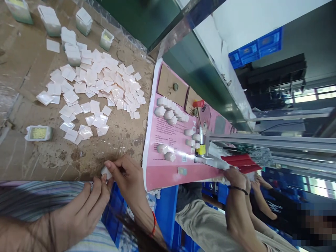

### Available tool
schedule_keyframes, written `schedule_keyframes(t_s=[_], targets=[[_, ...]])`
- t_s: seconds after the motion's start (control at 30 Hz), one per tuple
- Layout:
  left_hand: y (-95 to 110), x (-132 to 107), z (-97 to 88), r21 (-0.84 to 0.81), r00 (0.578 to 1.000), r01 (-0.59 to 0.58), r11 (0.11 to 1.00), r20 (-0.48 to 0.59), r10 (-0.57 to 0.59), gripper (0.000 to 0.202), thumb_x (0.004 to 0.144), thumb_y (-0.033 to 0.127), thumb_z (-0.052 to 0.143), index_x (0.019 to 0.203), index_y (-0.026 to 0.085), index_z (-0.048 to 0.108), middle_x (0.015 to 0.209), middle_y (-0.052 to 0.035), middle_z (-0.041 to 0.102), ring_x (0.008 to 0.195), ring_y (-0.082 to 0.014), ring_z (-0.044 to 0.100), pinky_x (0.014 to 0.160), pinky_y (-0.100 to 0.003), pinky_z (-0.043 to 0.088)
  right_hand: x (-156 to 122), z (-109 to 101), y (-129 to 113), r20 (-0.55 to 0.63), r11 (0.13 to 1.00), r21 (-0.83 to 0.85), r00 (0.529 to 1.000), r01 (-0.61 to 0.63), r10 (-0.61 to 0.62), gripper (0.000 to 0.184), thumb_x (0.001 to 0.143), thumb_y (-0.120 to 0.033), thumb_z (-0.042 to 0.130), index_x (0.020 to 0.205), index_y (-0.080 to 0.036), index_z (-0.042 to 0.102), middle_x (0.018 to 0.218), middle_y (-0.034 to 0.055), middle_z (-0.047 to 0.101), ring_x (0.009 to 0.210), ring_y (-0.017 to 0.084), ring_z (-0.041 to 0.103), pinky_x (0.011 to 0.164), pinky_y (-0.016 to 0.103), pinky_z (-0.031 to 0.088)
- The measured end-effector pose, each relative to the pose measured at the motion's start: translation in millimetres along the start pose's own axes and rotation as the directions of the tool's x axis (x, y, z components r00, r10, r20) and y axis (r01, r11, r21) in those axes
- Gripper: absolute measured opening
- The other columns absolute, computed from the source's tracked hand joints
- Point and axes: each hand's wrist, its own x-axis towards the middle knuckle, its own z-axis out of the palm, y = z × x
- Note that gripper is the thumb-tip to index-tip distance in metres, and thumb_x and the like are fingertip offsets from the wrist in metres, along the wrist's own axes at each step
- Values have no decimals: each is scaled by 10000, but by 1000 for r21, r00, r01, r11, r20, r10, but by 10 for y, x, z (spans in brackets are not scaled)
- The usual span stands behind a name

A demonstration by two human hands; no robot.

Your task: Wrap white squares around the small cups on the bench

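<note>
My left hand (86, 204) and my right hand (128, 176) meet at the near edge of the cardboard-covered table (23, 66). Both pinch one small white packet (105, 172) between their fingertips. My right wrist wears a red band (154, 224). Beyond my hands a heap of several flat white packets (99, 82) is spread over the cardboard.
Small white boxes (52, 21) stand at the far edge and one filled box (39, 133) lies to the left. A pink sheet (168, 140) to the right carries white pieces. Another person's hand (236, 176) works at a metal machine (236, 154). Blue crates (257, 47) stand beyond.
</note>
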Motion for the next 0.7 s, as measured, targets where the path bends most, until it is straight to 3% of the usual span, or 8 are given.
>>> schedule_keyframes(t_s=[0.07,0.13,0.2,0.3,0.4,0.53,0.6,0.7], targets=[[26,-29,18,24,1000,13,1000,-1,-13,541,908,556,564,1178,130,759,1256,-159,676,1132,-299,594,984,-381,464,-35,-4,39,17,1000,20,1000,-21,21,364,993,-500,698,737,-243,722,672,-22,606,623,150,596,582,293,480],[46,-59,35,21,1000,19,1000,-8,-19,533,926,528,547,1219,128,742,1316,-167,656,1154,-303,597,1106,-395,437,-75,-25,84,32,999,42,999,-26,25,332,1000,-520,681,824,-253,773,745,6,683,688,171,665,627,305,538],[63,-85,48,6,1000,17,1000,-15,-17,517,952,462,513,1254,95,716,1348,-191,637,1169,-314,597,1290,-484,294,-115,-54,120,41,998,56,999,-13,11,274,1009,-487,672,924,-266,810,834,34,739,765,188,708,675,313,577],[101,-111,64,-11,1000,15,1000,-10,-16,501,927,346,492,1286,50,678,1372,-213,626,1178,-327,599,1361,-610,70,-156,-98,153,66,997,78,998,-5,0,210,1007,-428,683,1050,-287,833,906,57,752,816,195,718,675,306,588],[149,-129,83,-49,996,81,995,-18,-82,644,820,309,502,1373,-8,598,1474,-242,557,1346,-391,538,1381,-567,90,-159,-136,167,104,994,105,995,-13,2,223,1008,-434,687,1122,-310,833,899,51,723,795,192,702,660,315,590],[155,-156,84,-81,995,90,993,-29,-93,847,708,384,553,1416,-80,514,1526,-281,493,1594,-510,237,1397,-553,85,-124,-174,175,158,991,135,987,-18,-3,254,1007,-481,681,1159,-339,828,855,32,671,762,184,669,653,323,592],[139,-171,64,-43,999,51,998,5,-51,913,684,447,567,1432,-69,486,1568,-278,452,1603,-514,221,1400,-556,85,-112,-180,179,171,989,145,985,-20,-5,252,1004,-498,685,1158,-359,827,841,25,657,761,180,660,647,314,589],[137,-182,35,-30,996,81,996,44,-80,984,637,498,601,1447,-45,464,1615,-269,399,1613,-497,214,1404,-539,102,-114,-173,193,171,986,161,985,-41,13,254,1005,-521,680,1168,-384,818,846,17,645,760,173,645,639,307,583]])
